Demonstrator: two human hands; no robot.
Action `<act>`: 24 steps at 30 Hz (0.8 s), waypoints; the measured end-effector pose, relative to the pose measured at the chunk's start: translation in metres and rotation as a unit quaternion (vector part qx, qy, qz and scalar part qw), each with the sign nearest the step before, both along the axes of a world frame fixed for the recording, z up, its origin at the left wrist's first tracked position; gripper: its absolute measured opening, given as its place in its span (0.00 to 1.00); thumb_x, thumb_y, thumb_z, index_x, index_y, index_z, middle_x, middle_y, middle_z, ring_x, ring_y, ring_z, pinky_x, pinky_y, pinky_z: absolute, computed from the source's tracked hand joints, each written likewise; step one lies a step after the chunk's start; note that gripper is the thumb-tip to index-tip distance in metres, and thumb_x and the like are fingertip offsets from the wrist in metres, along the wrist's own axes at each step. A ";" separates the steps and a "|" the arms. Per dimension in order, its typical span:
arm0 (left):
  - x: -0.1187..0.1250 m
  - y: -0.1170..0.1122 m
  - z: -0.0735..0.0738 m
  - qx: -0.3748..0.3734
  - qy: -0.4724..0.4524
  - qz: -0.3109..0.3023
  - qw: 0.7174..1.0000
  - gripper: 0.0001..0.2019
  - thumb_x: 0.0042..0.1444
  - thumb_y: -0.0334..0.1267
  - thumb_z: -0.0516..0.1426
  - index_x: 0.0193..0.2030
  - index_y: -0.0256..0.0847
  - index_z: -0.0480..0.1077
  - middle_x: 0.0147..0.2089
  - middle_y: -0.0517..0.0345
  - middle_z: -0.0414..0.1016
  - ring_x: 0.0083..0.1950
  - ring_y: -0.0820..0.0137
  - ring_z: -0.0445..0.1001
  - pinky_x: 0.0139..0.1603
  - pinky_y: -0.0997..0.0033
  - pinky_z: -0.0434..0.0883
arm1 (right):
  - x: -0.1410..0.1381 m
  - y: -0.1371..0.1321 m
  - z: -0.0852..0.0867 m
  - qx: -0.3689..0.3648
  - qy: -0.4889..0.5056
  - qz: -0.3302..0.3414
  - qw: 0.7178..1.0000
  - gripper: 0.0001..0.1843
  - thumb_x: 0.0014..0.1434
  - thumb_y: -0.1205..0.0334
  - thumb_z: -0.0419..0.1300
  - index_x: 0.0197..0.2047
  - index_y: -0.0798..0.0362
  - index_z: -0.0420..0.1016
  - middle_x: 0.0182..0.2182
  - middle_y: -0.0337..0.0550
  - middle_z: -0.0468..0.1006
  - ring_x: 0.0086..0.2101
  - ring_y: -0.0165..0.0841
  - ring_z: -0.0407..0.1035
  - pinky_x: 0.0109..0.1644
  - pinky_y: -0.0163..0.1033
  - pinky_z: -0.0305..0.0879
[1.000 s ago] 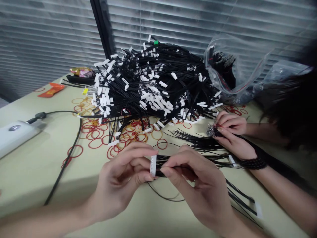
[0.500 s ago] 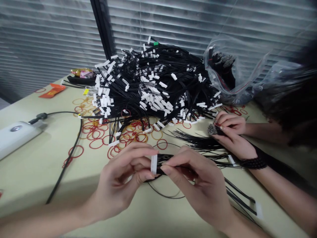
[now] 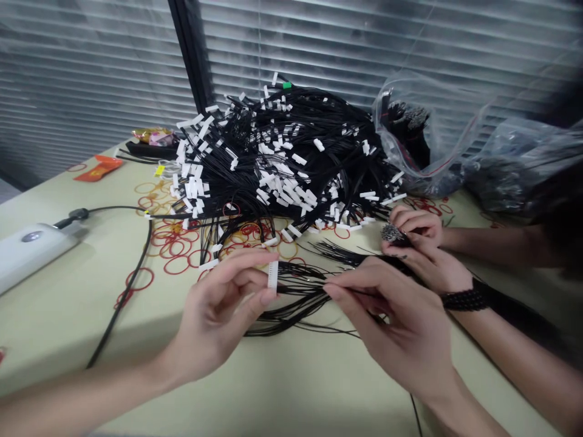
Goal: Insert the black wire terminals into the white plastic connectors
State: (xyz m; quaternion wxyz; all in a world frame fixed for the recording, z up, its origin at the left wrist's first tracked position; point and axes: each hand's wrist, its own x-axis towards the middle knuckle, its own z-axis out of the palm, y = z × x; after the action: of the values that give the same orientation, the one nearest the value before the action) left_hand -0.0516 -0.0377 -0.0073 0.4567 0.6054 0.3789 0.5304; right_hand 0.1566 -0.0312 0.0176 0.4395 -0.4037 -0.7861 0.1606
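Observation:
My left hand pinches a white multi-pin connector by its two ends, between thumb and fingers, holding it upright above the table. Thin black wires run rightward out of the connector. To the right, my right hand is closed in a pinch, thumb against forefinger, on a black wire at the far side of that spread. Its other fingers curl under and are partly hidden. More black wires hang in a curve below the connector.
Behind lies a large heap of black cables with white connectors. Red and yellow rubber bands are strewn before it. At right, a co-worker's hands hold a bundle of wires with metal tips. A white device sits left; plastic bags stand behind.
My right hand has moved right, away from the connector, and the wires between my hands now show at greater length. My left hand has shifted slightly left and up with the connector.

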 end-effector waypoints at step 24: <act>0.004 -0.008 -0.001 -0.011 -0.031 -0.051 0.998 0.17 0.56 0.25 0.56 0.50 0.47 0.70 0.41 0.57 0.72 0.36 0.78 0.75 0.37 0.86 0.74 | -0.017 -0.002 0.002 -0.278 0.103 0.076 0.952 0.08 0.57 0.61 0.59 0.28 0.55 0.73 0.21 0.35 0.67 0.22 0.22 0.57 0.20 0.28 0.50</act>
State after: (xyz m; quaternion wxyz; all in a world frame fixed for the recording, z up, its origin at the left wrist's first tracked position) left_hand -0.0478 -0.0452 -0.0084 0.5011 0.6021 0.3389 0.5211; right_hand 0.1396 -0.0328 0.0200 0.3750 -0.4304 -0.6889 0.4468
